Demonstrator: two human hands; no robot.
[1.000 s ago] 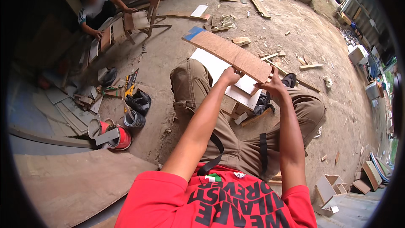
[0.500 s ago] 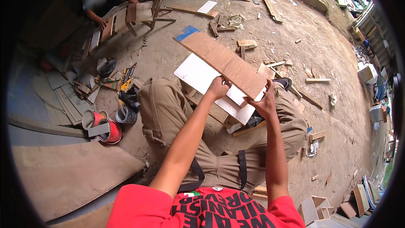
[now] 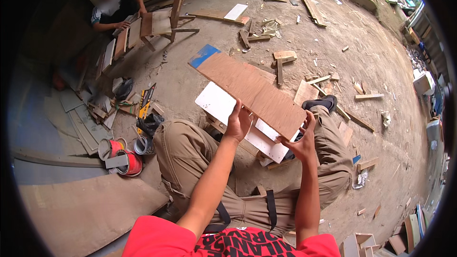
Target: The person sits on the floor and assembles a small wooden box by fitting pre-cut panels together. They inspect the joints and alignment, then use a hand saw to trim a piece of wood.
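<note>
Both hands hold a long brown plywood board (image 3: 252, 90) with a blue-painted corner at its far left end. My left hand (image 3: 239, 121) grips the near long edge, its thumb up along the edge and its other fingers underneath. At the board's right end my right hand (image 3: 302, 138) is closed round the corner, thumb below and fingers on the end. Beneath the raised board is a white panel (image 3: 216, 102) with small dark dots along its edge, lying over wooden pieces between my legs. The brown board hides much of the white panel.
Scrap wood (image 3: 281, 57) lies about the dirt floor. Red paint cans (image 3: 131, 163) and a yellow-and-black handsaw (image 3: 145, 102) are at the left. Another person (image 3: 112, 9) works at the far left beside a wooden chair (image 3: 176, 14). A large brown sheet (image 3: 85, 204) lies near left.
The brown board has been lifted and tipped, so more of its face shows. My left hand has shifted from a fist on the edge to a grip with the thumb up.
</note>
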